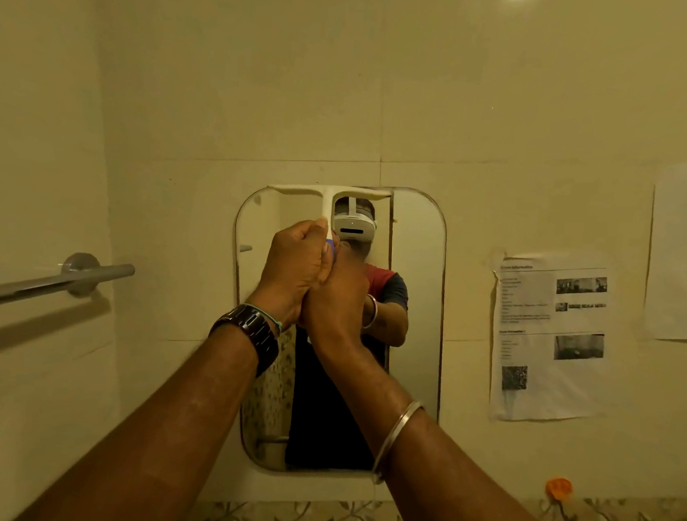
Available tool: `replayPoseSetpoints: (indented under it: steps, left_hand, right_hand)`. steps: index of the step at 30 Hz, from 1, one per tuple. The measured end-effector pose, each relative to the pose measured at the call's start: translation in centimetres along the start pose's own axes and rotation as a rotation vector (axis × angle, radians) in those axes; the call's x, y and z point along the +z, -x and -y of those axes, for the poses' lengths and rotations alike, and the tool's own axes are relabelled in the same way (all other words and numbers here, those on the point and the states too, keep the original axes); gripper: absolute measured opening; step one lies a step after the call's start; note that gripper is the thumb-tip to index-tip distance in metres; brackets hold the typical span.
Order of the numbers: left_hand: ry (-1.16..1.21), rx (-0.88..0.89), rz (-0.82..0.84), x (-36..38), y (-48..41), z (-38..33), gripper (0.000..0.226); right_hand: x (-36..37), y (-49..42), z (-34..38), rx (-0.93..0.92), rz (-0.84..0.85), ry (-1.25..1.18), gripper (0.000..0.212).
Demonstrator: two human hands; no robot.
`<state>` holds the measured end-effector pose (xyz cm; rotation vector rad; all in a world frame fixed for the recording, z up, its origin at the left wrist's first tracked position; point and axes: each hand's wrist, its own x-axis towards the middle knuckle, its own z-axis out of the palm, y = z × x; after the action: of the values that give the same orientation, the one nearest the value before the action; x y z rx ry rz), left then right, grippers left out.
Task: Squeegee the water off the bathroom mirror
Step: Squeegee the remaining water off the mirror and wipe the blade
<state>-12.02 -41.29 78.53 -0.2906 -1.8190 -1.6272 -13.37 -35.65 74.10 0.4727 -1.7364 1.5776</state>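
A white T-shaped squeegee (pixel 327 196) lies with its blade along the top edge of the rounded wall mirror (pixel 416 265), over its left half. My left hand (pixel 296 271) grips the squeegee's handle just below the stem. My right hand (pixel 341 296) wraps around the lower handle, pressed against the left hand. A bit of blue shows on the handle between the two hands. The mirror reflects a person wearing a white headset. Water on the glass is too faint to tell.
A metal towel bar (pixel 47 280) sticks out from the left wall. Two printed paper sheets (pixel 550 335) hang on the tiled wall right of the mirror. An orange hook (pixel 559 487) sits low on the right, above leaf-patterned tiles.
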Motion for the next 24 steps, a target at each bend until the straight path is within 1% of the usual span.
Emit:
replayPoseSetpoints:
  steps: [6, 12, 18, 24]
  left_hand:
    - [-0.044, 0.021, 0.031, -0.7, -0.8, 0.0, 0.034]
    - [-0.026, 0.036, 0.056, -0.7, -1.0, 1.1, 0.03]
    - [0.004, 0.053, 0.021, -0.3, -1.1, 1.9, 0.032]
    - [-0.005, 0.047, 0.047, -0.5, -0.1, 4.2, 0.032]
  right_hand:
    - [1.2, -0.4, -0.4, 0.05, -0.047, 0.032, 0.024]
    - [1.8, -0.2, -0.8, 0.076, -0.053, 0.015, 0.032]
    - [1.7, 0.0, -1.4, 0.05, -0.067, 0.047, 0.034]
    - [1.7, 1.7, -3.6, 0.056, -0.079, 0.057, 0.022]
